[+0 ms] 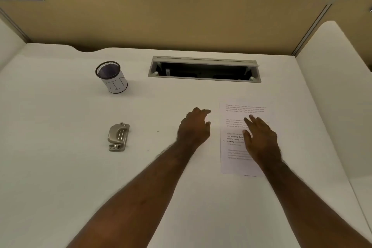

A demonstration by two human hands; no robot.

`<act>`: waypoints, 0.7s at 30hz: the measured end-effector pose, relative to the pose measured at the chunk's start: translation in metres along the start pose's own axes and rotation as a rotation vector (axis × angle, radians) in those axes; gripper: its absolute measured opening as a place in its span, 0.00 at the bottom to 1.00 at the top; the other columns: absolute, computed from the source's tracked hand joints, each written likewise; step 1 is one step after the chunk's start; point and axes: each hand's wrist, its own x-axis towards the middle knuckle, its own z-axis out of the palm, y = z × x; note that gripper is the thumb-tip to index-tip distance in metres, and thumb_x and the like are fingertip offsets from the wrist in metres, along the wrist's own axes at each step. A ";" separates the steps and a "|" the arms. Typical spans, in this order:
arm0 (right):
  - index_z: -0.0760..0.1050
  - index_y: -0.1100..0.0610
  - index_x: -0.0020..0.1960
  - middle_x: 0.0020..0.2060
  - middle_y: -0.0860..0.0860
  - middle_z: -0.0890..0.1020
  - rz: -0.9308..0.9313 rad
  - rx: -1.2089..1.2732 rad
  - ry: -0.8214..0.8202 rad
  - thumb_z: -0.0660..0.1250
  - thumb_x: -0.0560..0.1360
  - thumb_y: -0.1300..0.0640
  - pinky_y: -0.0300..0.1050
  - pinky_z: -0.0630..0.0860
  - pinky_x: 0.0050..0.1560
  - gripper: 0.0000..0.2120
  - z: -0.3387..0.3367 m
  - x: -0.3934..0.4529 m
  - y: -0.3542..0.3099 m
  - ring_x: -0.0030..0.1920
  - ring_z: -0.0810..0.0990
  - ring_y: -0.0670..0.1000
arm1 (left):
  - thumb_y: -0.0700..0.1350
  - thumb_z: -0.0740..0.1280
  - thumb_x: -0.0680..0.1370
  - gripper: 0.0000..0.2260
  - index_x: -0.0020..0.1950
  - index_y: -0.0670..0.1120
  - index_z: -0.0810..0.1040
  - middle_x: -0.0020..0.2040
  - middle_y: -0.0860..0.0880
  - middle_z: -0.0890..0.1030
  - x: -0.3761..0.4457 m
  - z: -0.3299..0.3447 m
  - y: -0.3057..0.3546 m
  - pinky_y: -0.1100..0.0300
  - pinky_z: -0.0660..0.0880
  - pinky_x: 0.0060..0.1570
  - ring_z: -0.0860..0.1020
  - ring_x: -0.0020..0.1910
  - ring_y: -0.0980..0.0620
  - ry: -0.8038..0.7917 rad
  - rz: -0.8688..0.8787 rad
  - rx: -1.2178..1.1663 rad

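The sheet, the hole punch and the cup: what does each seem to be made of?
The sheet looks like thin matte white paper: it lies flat and carries printed text. The hole punch seems metal, brushed silvery-grey, with dull highlights on its lever. The cup seems black wire mesh, probably metal: fine holes show at its rim; a white paper-like band wraps its wall.
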 end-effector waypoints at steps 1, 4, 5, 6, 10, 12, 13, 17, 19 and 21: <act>0.70 0.55 0.71 0.71 0.54 0.71 -0.028 0.025 -0.006 0.62 0.79 0.56 0.55 0.64 0.68 0.21 0.003 0.001 -0.015 0.73 0.67 0.56 | 0.46 0.64 0.77 0.19 0.68 0.53 0.73 0.60 0.51 0.77 -0.004 -0.009 -0.013 0.53 0.72 0.58 0.74 0.60 0.48 0.026 -0.002 0.017; 0.70 0.54 0.71 0.69 0.52 0.74 -0.083 0.125 -0.033 0.63 0.78 0.57 0.52 0.65 0.68 0.21 0.014 0.002 -0.063 0.71 0.68 0.55 | 0.44 0.64 0.77 0.18 0.67 0.53 0.73 0.59 0.51 0.77 -0.021 -0.037 -0.058 0.56 0.71 0.56 0.74 0.59 0.49 0.061 -0.043 0.062; 0.70 0.54 0.71 0.68 0.52 0.75 -0.101 0.152 -0.053 0.63 0.78 0.57 0.52 0.65 0.67 0.21 0.019 0.002 -0.079 0.71 0.69 0.54 | 0.42 0.63 0.77 0.19 0.67 0.54 0.74 0.59 0.52 0.77 -0.027 -0.045 -0.074 0.57 0.70 0.56 0.74 0.59 0.49 0.060 -0.063 0.070; 0.70 0.54 0.70 0.68 0.52 0.75 -0.121 0.172 -0.080 0.63 0.78 0.57 0.52 0.66 0.66 0.21 0.023 0.002 -0.095 0.70 0.70 0.54 | 0.40 0.63 0.76 0.19 0.67 0.53 0.74 0.59 0.51 0.77 -0.034 -0.053 -0.090 0.58 0.70 0.56 0.74 0.59 0.49 0.056 -0.078 0.070; 0.68 0.54 0.72 0.69 0.52 0.73 -0.156 0.263 -0.244 0.61 0.78 0.59 0.49 0.65 0.69 0.22 0.047 0.001 -0.150 0.70 0.68 0.53 | 0.29 0.58 0.71 0.26 0.64 0.47 0.78 0.57 0.46 0.78 -0.060 -0.080 -0.141 0.57 0.72 0.59 0.77 0.58 0.47 0.023 -0.075 0.071; 0.66 0.54 0.73 0.70 0.51 0.71 -0.170 0.304 -0.332 0.59 0.78 0.60 0.46 0.62 0.71 0.23 0.058 -0.001 -0.173 0.70 0.66 0.53 | 0.27 0.57 0.70 0.27 0.63 0.46 0.79 0.57 0.45 0.78 -0.069 -0.087 -0.159 0.55 0.72 0.61 0.77 0.58 0.46 -0.021 -0.081 0.080; 0.66 0.53 0.73 0.70 0.51 0.70 -0.182 0.310 -0.366 0.59 0.78 0.60 0.45 0.62 0.71 0.23 0.064 -0.002 -0.183 0.70 0.66 0.53 | 0.27 0.57 0.70 0.27 0.62 0.46 0.79 0.57 0.45 0.78 -0.074 -0.089 -0.165 0.55 0.73 0.60 0.77 0.58 0.47 -0.041 -0.082 0.086; 0.66 0.48 0.73 0.66 0.48 0.71 -0.185 0.249 -0.429 0.59 0.78 0.58 0.50 0.72 0.63 0.23 0.076 -0.003 -0.213 0.66 0.69 0.52 | 0.28 0.56 0.71 0.28 0.64 0.48 0.78 0.56 0.47 0.77 -0.085 -0.092 -0.177 0.58 0.74 0.55 0.77 0.56 0.48 -0.169 -0.045 0.113; 0.67 0.46 0.72 0.63 0.48 0.73 -0.187 0.183 -0.407 0.59 0.78 0.57 0.50 0.73 0.60 0.23 0.079 -0.001 -0.223 0.63 0.71 0.52 | 0.28 0.56 0.70 0.29 0.66 0.49 0.77 0.57 0.47 0.76 -0.087 -0.093 -0.179 0.55 0.74 0.55 0.76 0.57 0.47 -0.249 -0.015 0.138; 0.67 0.45 0.72 0.62 0.50 0.73 -0.208 0.096 -0.373 0.58 0.78 0.58 0.50 0.73 0.58 0.22 0.081 0.000 -0.230 0.62 0.71 0.53 | 0.28 0.56 0.69 0.30 0.67 0.50 0.76 0.57 0.48 0.76 -0.088 -0.095 -0.182 0.54 0.74 0.55 0.75 0.57 0.48 -0.288 0.017 0.159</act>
